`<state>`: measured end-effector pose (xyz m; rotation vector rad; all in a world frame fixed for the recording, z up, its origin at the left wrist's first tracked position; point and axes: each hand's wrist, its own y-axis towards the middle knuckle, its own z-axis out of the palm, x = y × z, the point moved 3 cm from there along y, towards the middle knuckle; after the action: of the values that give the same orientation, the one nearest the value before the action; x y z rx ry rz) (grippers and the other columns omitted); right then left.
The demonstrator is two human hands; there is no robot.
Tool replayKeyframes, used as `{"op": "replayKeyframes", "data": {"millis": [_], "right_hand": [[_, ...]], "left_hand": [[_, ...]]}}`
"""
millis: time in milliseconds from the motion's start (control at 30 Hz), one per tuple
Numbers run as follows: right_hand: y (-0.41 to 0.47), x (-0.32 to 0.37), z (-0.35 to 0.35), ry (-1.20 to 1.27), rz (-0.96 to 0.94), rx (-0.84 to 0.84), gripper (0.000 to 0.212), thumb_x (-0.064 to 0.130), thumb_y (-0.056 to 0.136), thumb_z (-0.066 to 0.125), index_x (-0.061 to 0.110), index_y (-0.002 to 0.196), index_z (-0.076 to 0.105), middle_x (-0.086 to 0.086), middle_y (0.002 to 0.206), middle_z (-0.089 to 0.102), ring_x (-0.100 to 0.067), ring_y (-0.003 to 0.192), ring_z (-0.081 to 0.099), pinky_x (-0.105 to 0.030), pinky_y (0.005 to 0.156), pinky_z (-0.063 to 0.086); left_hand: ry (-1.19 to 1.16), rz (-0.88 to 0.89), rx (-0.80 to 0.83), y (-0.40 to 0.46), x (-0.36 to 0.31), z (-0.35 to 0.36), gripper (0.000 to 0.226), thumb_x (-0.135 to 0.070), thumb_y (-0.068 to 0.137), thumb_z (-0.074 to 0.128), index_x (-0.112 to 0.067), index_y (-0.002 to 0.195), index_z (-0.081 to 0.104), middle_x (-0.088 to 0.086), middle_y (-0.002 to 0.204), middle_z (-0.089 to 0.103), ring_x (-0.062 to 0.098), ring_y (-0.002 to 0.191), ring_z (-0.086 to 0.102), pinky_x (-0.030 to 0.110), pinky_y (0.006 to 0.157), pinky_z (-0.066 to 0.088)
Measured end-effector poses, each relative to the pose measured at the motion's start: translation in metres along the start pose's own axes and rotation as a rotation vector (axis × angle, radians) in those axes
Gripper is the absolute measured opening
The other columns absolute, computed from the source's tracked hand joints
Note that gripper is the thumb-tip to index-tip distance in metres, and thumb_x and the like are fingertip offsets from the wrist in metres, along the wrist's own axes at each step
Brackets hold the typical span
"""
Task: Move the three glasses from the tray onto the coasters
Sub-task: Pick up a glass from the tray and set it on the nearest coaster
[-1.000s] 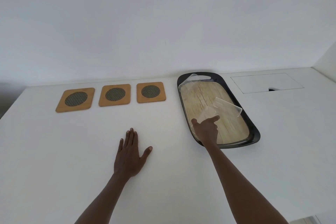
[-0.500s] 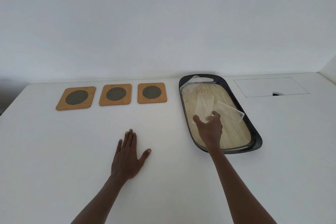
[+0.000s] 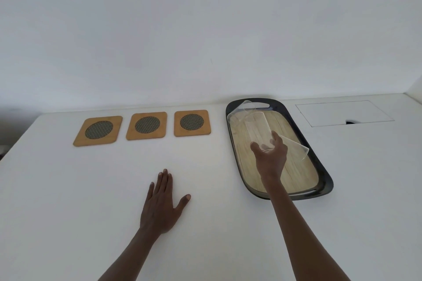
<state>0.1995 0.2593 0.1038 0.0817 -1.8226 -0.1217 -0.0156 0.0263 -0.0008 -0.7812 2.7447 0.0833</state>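
My left hand (image 3: pixel 163 206) lies flat on the table (image 3: pixel 68 201), near me and left of the tray (image 3: pixel 324 180). Far across the table, three coasters sit in a row: the left coaster (image 3: pixel 98 130), the middle coaster (image 3: pixel 146 125) just beside it, and the right coaster (image 3: pixel 192 123) nearest the tray. The tray lies to the right of them, running from far to near. My right hand (image 3: pixel 270 157) is over the tray's middle, wrapped around the base of one glass (image 3: pixel 258 131). A second glass (image 3: pixel 295 150) lies on the tray just right of that hand; a third glass (image 3: pixel 239 113) lies at the tray's far left end.
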Motion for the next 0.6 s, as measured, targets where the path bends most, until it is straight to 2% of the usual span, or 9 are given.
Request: {"op": "replayKeyframes", "data": {"millis": [200,300,367,500,600], "right_hand": [[0.003,0.005,-0.001,-0.023,-0.096,-0.014,0.072,0.022,0.073,0.083,0.014,0.137,0.051,-0.008,0.126,0.058,-0.022,0.098,0.064,-0.018,0.072,0.048],[0.003,0.009,-0.002,-0.003,-0.130,-0.046,0.069,0.021,0.073,0.084,0.015,0.134,0.052,-0.003,0.126,0.060,-0.025,0.105,0.062,-0.036,0.087,0.054],[0.002,0.012,-0.002,0.023,-0.134,-0.058,0.067,0.020,0.073,0.084,0.016,0.130,0.050,0.000,0.125,0.060,-0.025,0.107,0.061,-0.044,0.091,0.055],[0.003,0.017,-0.003,0.037,-0.155,-0.070,0.065,0.023,0.071,0.085,0.018,0.125,0.049,0.002,0.121,0.060,-0.022,0.101,0.061,-0.042,0.084,0.058],[0.005,0.019,-0.003,0.019,-0.186,-0.077,0.065,0.025,0.071,0.086,0.019,0.126,0.051,0.003,0.118,0.057,-0.019,0.100,0.059,-0.030,0.079,0.054]], "left_hand": [[0.004,0.001,0.000,-0.001,0.001,0.000,0.102,-0.081,0.083,0.008,-0.009,0.156,-0.004,0.000,0.164,-0.014,0.011,0.150,-0.016,0.034,0.124,-0.002],[0.003,0.003,0.000,0.000,0.001,0.000,0.102,-0.081,0.084,0.008,-0.009,0.156,-0.004,0.000,0.164,-0.014,0.011,0.151,-0.016,0.033,0.124,-0.003],[0.004,0.004,0.000,0.000,0.000,0.000,0.102,-0.081,0.084,0.008,-0.009,0.155,-0.005,0.000,0.164,-0.014,0.011,0.150,-0.016,0.033,0.124,-0.003],[-0.001,0.003,-0.001,0.000,0.002,0.001,0.102,-0.081,0.084,0.008,-0.010,0.155,-0.006,-0.001,0.164,-0.015,0.010,0.150,-0.018,0.032,0.123,-0.005],[0.004,0.007,-0.004,0.000,0.002,0.002,0.102,-0.082,0.084,0.007,-0.010,0.155,-0.005,-0.001,0.164,-0.015,0.010,0.150,-0.017,0.032,0.123,-0.005]]}}
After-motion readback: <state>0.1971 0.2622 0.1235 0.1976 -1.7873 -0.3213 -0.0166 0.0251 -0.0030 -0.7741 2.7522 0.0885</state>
